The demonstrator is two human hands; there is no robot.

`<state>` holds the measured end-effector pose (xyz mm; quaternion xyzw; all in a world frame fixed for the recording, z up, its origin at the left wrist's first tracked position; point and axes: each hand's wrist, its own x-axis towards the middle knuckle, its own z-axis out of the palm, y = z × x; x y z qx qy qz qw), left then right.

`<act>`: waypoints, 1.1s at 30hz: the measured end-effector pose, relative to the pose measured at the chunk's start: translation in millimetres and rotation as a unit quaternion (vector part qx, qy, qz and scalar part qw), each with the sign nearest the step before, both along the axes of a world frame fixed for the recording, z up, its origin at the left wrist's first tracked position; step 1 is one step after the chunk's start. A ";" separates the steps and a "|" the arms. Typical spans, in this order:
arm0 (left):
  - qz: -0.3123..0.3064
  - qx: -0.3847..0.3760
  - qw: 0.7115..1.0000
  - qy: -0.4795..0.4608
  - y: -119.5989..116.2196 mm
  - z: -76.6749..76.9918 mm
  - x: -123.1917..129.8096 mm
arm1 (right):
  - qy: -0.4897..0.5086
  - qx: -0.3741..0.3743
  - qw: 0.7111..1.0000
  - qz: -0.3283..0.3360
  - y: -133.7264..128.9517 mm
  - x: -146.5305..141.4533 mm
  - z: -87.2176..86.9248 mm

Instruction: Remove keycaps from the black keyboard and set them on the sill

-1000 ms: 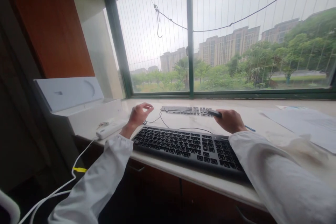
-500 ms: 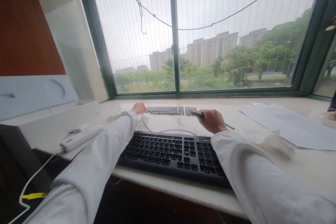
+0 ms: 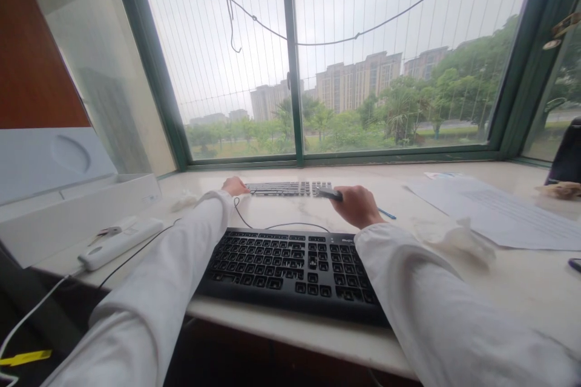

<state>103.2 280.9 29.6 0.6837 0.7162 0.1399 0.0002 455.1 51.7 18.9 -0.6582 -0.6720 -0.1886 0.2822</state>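
A black keyboard [image 3: 281,269] lies at the table's front edge between my forearms, its key positions bare of caps. Beyond it, rows of grey keycaps [image 3: 276,189] are laid out in a keyboard pattern. At their left end is my left hand [image 3: 235,185], its fingers closed together; whether they pinch anything is hidden. My right hand [image 3: 358,205] grips a small tool with a dark handle [image 3: 333,194]. The tool points left, its greyish tip over the right-hand keycaps; its exact kind is unclear.
A thin black cable [image 3: 295,225] runs behind the keyboard. Left are a white power strip [image 3: 118,245] and a white box [image 3: 91,211]. Right are a blue pen [image 3: 387,214], crumpled tissue [image 3: 465,240] and paper sheets [image 3: 499,208]. A window [image 3: 297,103] rises behind the table.
The whole view has shifted slightly, so things appear farther left. Both hands keep about the same place relative to the keycaps, and the tool is still in my right hand.
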 end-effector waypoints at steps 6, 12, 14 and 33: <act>-0.001 0.001 1.000 0.003 -0.4 -4.3 1.8 | -0.003 -0.010 1.000 -0.010 -1.0 -0.9 1.5; -0.007 0.002 1.000 0.011 -3.1 -4.2 2.7 | -0.002 -0.018 1.000 -0.009 -2.1 -1.7 1.9; -0.009 0.006 1.000 0.017 -3.1 -3.0 1.8 | -0.001 -0.020 1.000 -0.010 -2.7 -1.9 2.1; -0.186 0.033 0.972 0.141 -18.3 3.7 5.3 | 0.000 -0.011 1.000 0.001 -1.0 -0.8 1.2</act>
